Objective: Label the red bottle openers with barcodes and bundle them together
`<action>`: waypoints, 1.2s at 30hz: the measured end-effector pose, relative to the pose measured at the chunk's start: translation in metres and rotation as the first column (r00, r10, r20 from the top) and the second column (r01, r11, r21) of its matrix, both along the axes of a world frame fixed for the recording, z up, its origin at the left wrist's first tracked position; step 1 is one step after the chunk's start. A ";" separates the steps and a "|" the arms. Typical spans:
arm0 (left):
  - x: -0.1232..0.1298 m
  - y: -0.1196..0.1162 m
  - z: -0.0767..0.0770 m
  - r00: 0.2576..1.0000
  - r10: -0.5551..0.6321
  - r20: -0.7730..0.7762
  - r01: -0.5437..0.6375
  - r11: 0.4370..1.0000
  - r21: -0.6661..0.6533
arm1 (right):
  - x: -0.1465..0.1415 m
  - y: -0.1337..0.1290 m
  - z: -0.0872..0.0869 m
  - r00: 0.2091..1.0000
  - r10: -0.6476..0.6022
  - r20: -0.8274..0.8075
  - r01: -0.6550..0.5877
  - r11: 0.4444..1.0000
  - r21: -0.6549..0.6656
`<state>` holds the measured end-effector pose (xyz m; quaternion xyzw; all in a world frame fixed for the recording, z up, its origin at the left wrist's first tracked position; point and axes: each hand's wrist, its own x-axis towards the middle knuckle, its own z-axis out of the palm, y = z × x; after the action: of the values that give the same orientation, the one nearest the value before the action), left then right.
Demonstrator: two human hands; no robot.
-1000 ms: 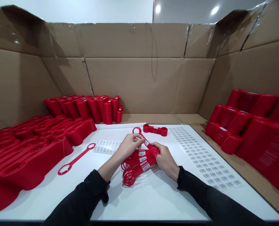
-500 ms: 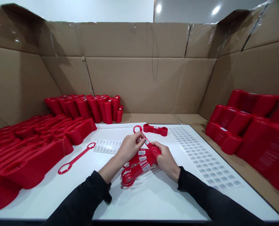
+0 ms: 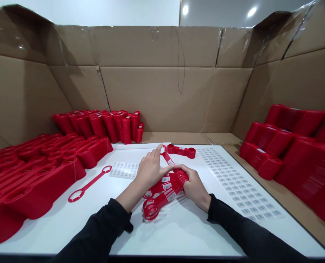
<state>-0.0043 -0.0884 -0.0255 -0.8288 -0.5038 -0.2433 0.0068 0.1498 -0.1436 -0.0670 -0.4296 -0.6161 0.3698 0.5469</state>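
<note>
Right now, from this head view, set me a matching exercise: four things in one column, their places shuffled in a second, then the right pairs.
Things:
1. Loose red plastic double-ring strip
2. Small white sheet of barcode labels
3. Thick red labelled bundle
4. Right hand

Places:
A. Gripping the ring ends of fanned red strips
B. Near the far edge of the white table
C. On the table's left, beside large red stacks
D. Between the loose strip and the left hand

Pairs: 1-C, 2-D, 3-B, 4-A.

Cardboard walls (image 3: 157,98) rise behind a white table (image 3: 184,237).
</note>
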 end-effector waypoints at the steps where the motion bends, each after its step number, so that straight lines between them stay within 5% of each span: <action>1: 0.001 -0.001 -0.001 1.000 -0.003 0.004 0.003 1.000 -0.005 | 0.001 0.001 -0.001 1.000 0.001 0.005 -0.001 1.000 0.002; 11: -0.008 0.008 0.004 0.888 -0.040 0.459 0.086 0.993 -0.080 | 0.005 0.004 -0.003 0.999 0.001 0.040 -0.001 1.000 -0.013; 19: -0.011 0.012 -0.003 0.877 -0.066 0.476 0.106 0.993 -0.057 | 0.008 0.008 -0.004 0.999 -0.043 0.010 0.043 0.999 -0.029; 28: -0.019 0.014 0.006 0.987 -0.056 0.149 0.073 0.991 -0.110 | 0.010 0.010 -0.005 0.998 -0.066 -0.005 0.066 0.997 -0.037; 36: -0.029 0.025 -0.008 0.987 -0.041 -0.157 0.005 0.974 -0.225 | 0.006 0.011 -0.012 0.996 -0.029 0.083 0.032 0.999 -0.035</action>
<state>-0.0336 -0.0638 -0.0338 -0.8470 -0.5161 -0.1178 -0.0488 0.1561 -0.1328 -0.0785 -0.4637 -0.6248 0.3546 0.5186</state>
